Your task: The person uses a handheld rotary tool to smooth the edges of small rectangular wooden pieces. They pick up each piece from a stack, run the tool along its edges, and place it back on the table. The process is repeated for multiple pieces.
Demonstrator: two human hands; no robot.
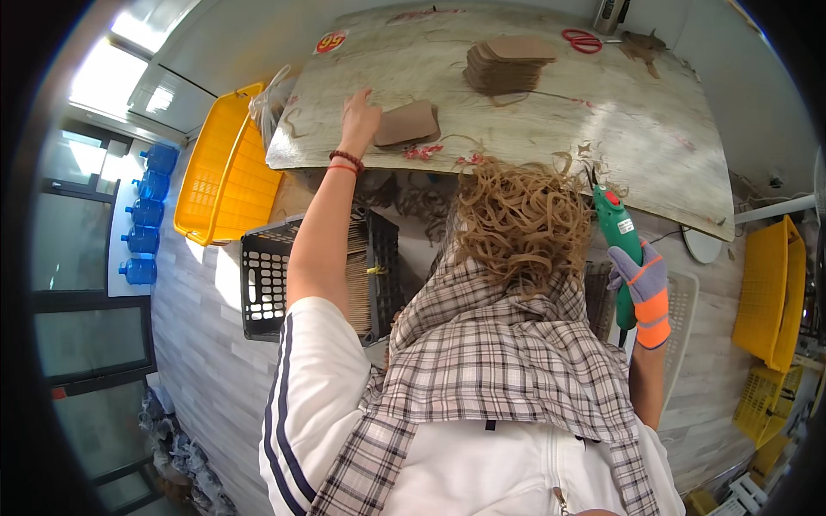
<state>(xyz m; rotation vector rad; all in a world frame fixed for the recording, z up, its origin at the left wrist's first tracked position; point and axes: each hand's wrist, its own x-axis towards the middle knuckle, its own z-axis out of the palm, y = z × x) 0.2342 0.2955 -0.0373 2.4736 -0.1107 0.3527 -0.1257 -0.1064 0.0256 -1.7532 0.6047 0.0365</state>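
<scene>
Wrapped around a green power tool (pixel 616 225), the gloved right hand (pixel 638 273) holds it right of the near table edge's middle, its dark tip at that edge beside curled brown shavings (pixel 525 215). Two or so brown flat pieces (pixel 408 125) lie near the same edge, farther left. Just left of them is the bare left hand (pixel 360 125), index finger extended; its grip cannot be told. Pale tabletop (pixel 404 64) stretches between these pieces and a taller brown stack (pixel 508 64) farther right. Red-handled scissors (pixel 582 40) lie near the far right edge.
</scene>
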